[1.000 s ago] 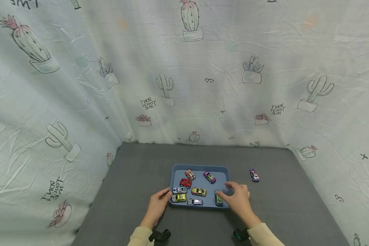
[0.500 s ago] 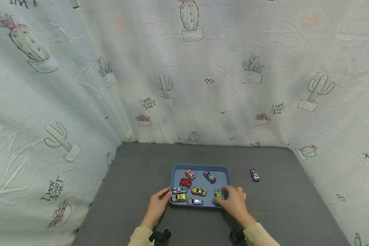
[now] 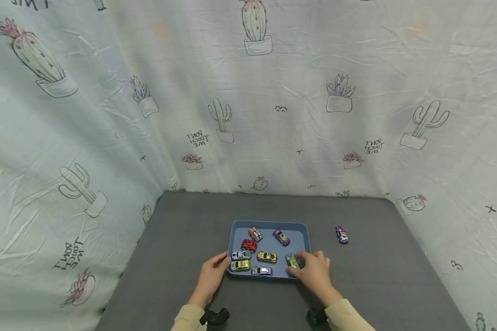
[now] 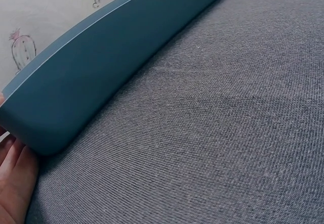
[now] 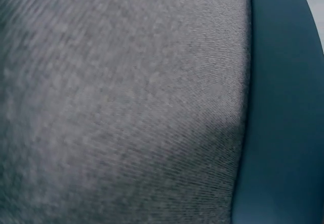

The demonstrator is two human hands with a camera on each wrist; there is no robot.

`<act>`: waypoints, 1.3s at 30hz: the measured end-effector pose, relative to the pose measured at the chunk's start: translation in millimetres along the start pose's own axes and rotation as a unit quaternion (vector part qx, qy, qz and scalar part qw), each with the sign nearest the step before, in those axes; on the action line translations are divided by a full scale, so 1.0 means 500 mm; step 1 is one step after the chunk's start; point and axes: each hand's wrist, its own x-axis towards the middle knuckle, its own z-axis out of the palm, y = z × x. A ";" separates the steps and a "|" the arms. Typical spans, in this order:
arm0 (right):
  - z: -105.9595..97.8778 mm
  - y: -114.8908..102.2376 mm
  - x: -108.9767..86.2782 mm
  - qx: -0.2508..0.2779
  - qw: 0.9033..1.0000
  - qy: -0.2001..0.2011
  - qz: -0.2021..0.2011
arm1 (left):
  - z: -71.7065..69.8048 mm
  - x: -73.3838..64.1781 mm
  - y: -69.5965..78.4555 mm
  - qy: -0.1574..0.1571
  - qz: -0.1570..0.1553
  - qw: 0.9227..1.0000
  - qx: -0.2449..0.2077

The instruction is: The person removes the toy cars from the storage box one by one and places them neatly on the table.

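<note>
A blue tray lies on the grey table with several toy cars in it. My left hand grips the tray's left front corner, thumb at the rim; the left wrist view shows its fingers against the tray's outer wall. At the tray's right front, my right hand pinches a green toy car between thumb and fingers, partly covering it. Nearest to that car is a yellow toy car. The right wrist view shows only the tray's side and cloth, no hand.
Also in the tray are a purple car, an orange one, a red one, a white one, a lime one and a silver one. Outside it, right, lies another purple car. A cactus-print curtain stands behind.
My right hand has moved left and closed on the green car, which has turned and shifted slightly left. The left hand stays at the tray's corner.
</note>
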 end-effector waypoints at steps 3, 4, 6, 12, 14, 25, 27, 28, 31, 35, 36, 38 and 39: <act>-0.001 -0.002 0.000 -0.001 1.000 -0.001 -0.002 | 0.001 0.000 0.000 0.002 0.001 1.000 0.001; -0.002 -0.002 0.000 0.001 1.000 0.001 -0.002 | 0.001 0.000 0.000 0.004 -0.001 1.000 0.002; -0.003 -0.002 -0.001 0.001 1.000 0.006 -0.003 | 0.002 0.001 -0.001 0.008 -0.001 1.000 0.005; -0.007 0.000 -0.005 0.001 1.000 0.024 -0.006 | 0.004 0.002 -0.005 0.015 -0.001 1.000 0.012; -0.010 0.002 -0.005 0.009 0.999 0.033 -0.012 | 0.004 0.002 -0.005 0.015 0.001 1.000 0.012; -0.063 0.008 0.007 0.108 0.994 0.031 -0.004 | 0.003 0.003 -0.005 0.013 -0.004 1.000 0.012; -0.072 0.011 0.008 0.132 0.991 0.023 0.007 | 0.003 0.002 -0.005 0.012 -0.003 1.000 0.012; -0.077 0.014 0.008 0.143 0.989 0.021 0.015 | 0.003 0.001 -0.005 0.012 -0.003 1.000 0.011; -0.086 0.023 0.007 0.169 0.985 0.025 0.025 | 0.003 0.001 -0.004 0.013 -0.004 1.000 0.012; -0.089 0.041 0.009 0.182 0.982 0.036 0.033 | 0.004 0.002 -0.004 0.015 -0.001 1.000 0.010; -0.090 0.046 0.010 0.183 0.982 0.037 0.037 | 0.004 0.002 -0.004 0.016 0.000 1.000 0.010; -0.093 0.055 0.010 0.186 0.981 0.043 0.041 | 0.004 0.001 -0.004 0.016 0.002 1.000 0.009; -0.095 0.061 0.009 0.185 0.981 0.044 0.043 | 0.005 0.001 -0.004 0.016 0.002 1.000 0.009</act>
